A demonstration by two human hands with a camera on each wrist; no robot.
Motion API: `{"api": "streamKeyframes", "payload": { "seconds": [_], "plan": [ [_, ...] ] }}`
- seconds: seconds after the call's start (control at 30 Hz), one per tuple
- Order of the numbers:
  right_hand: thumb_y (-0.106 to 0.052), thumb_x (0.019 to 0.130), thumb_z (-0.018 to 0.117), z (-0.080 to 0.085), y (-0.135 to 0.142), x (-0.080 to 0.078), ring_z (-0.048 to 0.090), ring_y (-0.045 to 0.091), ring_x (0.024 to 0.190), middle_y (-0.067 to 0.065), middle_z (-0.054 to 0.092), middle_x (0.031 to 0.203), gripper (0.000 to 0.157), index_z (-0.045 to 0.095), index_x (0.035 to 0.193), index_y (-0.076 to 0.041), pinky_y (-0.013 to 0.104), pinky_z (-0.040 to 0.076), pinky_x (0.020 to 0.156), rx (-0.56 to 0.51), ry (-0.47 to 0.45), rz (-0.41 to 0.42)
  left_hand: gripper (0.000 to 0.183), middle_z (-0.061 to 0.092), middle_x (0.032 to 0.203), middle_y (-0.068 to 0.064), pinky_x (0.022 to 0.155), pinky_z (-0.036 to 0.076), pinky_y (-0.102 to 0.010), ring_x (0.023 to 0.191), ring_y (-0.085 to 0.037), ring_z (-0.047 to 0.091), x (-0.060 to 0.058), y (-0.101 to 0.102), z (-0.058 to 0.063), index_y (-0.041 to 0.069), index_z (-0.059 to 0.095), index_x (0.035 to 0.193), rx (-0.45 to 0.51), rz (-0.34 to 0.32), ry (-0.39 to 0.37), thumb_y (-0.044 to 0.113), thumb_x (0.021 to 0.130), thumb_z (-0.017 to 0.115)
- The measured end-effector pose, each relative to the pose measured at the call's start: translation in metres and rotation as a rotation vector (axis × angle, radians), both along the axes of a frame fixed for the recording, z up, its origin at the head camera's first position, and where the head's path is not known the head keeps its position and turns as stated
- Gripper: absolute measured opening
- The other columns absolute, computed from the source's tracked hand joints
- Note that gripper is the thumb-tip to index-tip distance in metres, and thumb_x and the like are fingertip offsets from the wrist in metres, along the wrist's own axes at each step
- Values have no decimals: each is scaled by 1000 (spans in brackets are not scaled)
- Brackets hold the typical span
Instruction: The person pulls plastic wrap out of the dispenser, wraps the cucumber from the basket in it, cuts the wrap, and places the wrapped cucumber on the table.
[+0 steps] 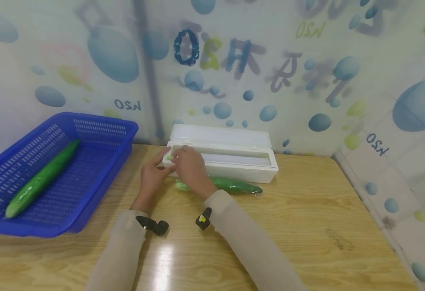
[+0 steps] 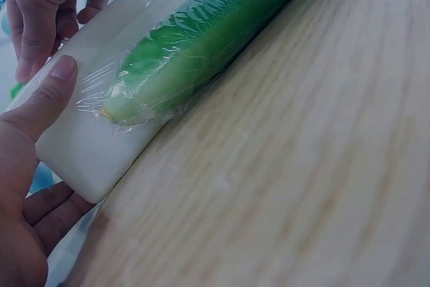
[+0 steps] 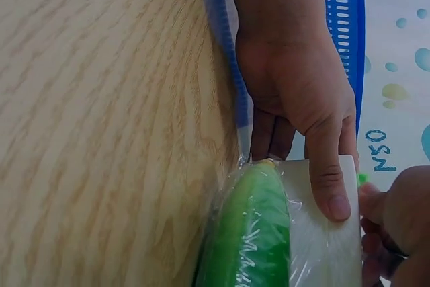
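Note:
A long white cling film box (image 1: 239,171) lies with its lid (image 1: 221,135) raised at the back. My left hand (image 1: 151,176) grips the box's left end, thumb on the front face and fingers round the far side, as the left wrist view shows. At that same end my right hand (image 1: 190,165) pinches a small green piece (image 3: 363,179), mostly hidden by the fingers. Against the front of the box lies a cucumber (image 1: 234,185) wrapped in clear film; its pale end (image 2: 124,105) is close to my left thumb.
To the left, a blue plastic basket (image 1: 104,192) holds one unwrapped cucumber (image 1: 43,180). The wooden table (image 1: 307,226) meets a patterned wall (image 1: 234,81) behind the box and another at the right.

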State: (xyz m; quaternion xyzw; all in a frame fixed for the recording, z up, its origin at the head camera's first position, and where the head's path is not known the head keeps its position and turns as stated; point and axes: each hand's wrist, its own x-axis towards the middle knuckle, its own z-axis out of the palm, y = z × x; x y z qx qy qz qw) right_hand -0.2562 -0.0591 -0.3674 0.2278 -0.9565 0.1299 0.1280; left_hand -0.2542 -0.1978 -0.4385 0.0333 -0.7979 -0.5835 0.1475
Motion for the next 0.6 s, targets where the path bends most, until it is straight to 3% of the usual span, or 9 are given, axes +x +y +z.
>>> {"api": "streamKeyframes", "payload": {
  "seconds": [0.2,0.37,0.6],
  "plan": [
    [-27,96,59,3,2,0,58,11,95,-4,61,104,21,69,112,-17,23,48,82,67,-5,15,61,51,138,1,65,50,-19,87,-24,63,2,1,2,29,58,132,16,3,6,18,77,82],
    [-24,95,61,3,2,-1,58,12,93,-3,63,103,20,70,109,-14,23,48,82,122,44,39,60,51,138,3,68,50,-19,90,-24,63,3,2,3,28,59,131,52,-3,8,19,76,82],
    [-17,93,64,1,3,0,56,14,91,0,60,100,20,68,111,-10,26,48,81,95,39,36,61,48,140,7,77,49,-22,102,-19,59,3,3,4,30,58,132,32,5,-17,26,76,82]
  ]
}}
